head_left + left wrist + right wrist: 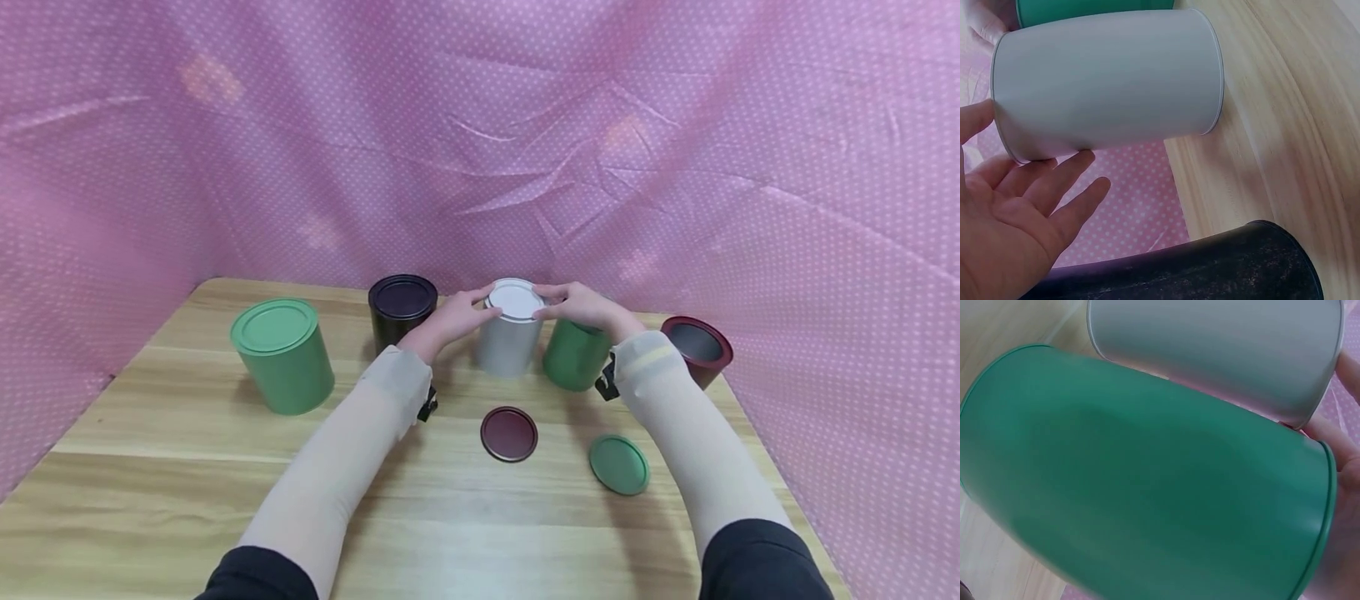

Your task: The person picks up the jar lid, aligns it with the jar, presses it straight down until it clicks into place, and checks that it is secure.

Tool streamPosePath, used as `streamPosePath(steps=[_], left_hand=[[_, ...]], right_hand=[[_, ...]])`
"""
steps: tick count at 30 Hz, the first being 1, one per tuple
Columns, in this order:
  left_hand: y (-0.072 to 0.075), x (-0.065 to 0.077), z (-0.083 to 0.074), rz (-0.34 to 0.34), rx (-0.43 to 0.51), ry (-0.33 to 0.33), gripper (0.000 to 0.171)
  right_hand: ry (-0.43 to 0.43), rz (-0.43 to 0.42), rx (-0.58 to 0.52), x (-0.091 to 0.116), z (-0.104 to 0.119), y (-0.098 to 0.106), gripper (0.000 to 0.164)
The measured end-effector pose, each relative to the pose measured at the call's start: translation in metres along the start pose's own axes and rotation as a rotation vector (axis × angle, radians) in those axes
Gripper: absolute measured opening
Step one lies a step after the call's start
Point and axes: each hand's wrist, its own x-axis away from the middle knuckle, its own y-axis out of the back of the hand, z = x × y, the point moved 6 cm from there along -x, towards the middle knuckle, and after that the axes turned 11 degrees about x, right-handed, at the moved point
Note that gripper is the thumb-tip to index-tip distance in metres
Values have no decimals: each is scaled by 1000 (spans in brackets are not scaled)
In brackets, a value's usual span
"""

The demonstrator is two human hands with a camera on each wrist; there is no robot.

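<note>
A white can (510, 346) with its white lid (514, 300) on stands upright at the back of the wooden table. My left hand (453, 317) holds its rim from the left, thumb at the front edge and fingers against the side in the left wrist view. From the right, my right hand (581, 307) grips the same rim with thumb and fingers. An open green can (576, 358) stands under my right wrist; in the right wrist view this green can (1147, 475) hides much of that hand.
Left of the white can are a lidded black can (401, 312) and a larger lidded green can (288, 367). An open dark red can (697, 346) stands at the right edge. A dark red lid (509, 433) and a green lid (618, 464) lie on the table (480, 533). Pink cloth (480, 150) hangs behind.
</note>
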Motion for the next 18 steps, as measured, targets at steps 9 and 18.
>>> streamPosePath(steps=[9,18], left_hand=[[-1,3,-6,-21,16,13,64],[-2,3,-9,-34,44,20,63]], right_hand=[[20,-14,31,-1,2,3,66],[-17,-14,35,1,2,2,66]])
